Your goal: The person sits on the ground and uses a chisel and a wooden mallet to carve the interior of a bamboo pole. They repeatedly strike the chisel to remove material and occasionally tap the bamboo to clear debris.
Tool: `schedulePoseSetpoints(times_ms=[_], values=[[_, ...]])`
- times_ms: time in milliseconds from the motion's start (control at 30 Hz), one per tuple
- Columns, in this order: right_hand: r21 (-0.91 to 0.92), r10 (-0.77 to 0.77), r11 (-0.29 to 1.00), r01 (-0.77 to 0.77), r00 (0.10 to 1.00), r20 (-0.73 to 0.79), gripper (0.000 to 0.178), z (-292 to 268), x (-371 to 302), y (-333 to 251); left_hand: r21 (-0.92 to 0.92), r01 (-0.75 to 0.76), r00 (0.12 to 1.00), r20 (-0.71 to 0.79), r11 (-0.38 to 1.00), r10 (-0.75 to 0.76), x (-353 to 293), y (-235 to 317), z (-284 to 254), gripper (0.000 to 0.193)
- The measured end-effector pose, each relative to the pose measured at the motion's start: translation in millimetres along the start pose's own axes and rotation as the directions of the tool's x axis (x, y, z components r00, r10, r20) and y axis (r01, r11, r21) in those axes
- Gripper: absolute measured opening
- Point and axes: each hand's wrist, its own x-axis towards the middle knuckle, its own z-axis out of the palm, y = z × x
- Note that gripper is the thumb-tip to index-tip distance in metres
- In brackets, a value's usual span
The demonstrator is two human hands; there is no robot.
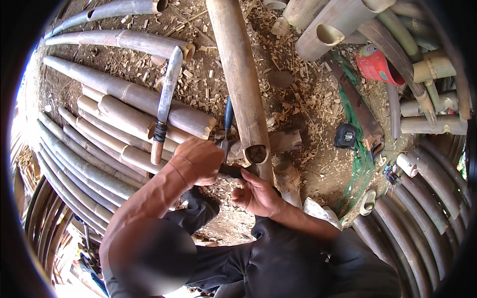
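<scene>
Between my hands is a short dark object (230, 171) whose kind I cannot make out. My left hand (198, 160) is closed round its left end. My right hand (258, 192), fingers bent and thumb raised, grips its right end. Just beyond them, a thick bamboo pole (238, 74) runs away from me, with a cut opening (256, 154) near its close end. A chisel with a blue handle (228, 114) lies along the pole's left side, its blade end close to my left hand. Partly hidden behind my hands are my dark-trousered legs.
To the left, a machete (169, 89) rests across stacked bamboo poles (94, 169). Wood chips cover the ground. Rightward are a handsaw (362, 109), green netting (350, 184), a black tape measure (345, 136), a red bucket (372, 63), a white can (407, 165) and more bamboo.
</scene>
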Motion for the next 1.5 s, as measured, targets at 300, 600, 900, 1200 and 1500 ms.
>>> schedulePoseSetpoints(times_ms=[300, 600, 900, 1200, 1500], values=[[-0.737, -0.325, 0.666, -0.116, 0.844, -0.427, 0.030, -21, -12, 2, -0.731, 0.047, 0.969, -0.133, 0.681, -0.210, -3, 63, 141, 0.029], [-0.774, -0.408, -0.608, 0.175, 0.768, 0.494, 0.047, 5, -87, -42, -0.712, -0.689, 0.716, -0.636, -0.138, -0.289, 36, 193, 111, 0.073], [-0.139, 0.017, -0.990, 0.010, 0.999, -0.047, 0.045, 81, -73, -122, -0.127, -0.031, 0.980, -0.201, -0.991, -0.005, 74, 187, 77, 0.041], [-0.438, 0.134, -0.896, -0.066, 0.902, -0.411, 0.026, 71, -28, -146, -0.064, -0.146, 0.987, 0.052, -0.987, -0.150, 72, 180, 63, 0.027], [-0.956, -0.299, -0.258, -0.139, 0.952, -0.058, 0.020, -22, -57, -62, -0.875, 0.015, 0.958, 0.151, -0.484, -0.242, 61, 132, 90, 0.039]])
